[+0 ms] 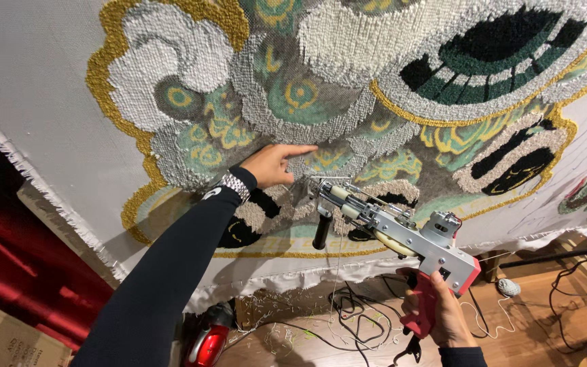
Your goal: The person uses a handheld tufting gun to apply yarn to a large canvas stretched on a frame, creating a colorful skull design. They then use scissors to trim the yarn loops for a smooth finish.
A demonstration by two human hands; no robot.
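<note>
**A:** Item one, hands. What do I log?

**B:** My left hand (pixel 271 165) lies on the tufted rug cloth (pixel 49 81), forefinger out straight, other fingers curled, gripping nothing. My right hand (pixel 443 314) is closed round the red handle of the tufting gun (pixel 392 228), held low and right of the left hand, its needle end just beside the pile under my fingertip.

**A:** Item two, hazards?

**B:** As I judge it, the needle tip sits near my pointing finger; a slip upward could catch it. The yarn strand (pixel 340 272) hangs slack from the gun toward the cables (pixel 358 326) on the floor and could snag there.

**A:** Item three, not legible?

**B:** The needle itself blurs into the pile, so I cannot tell whether it touches the cloth. My trigger finger is hidden behind the handle. A red object (pixel 206 343) at the bottom edge is cut off, kind unclear. A small yarn ball (pixel 509 287) lies on the floor well to the right.
</note>
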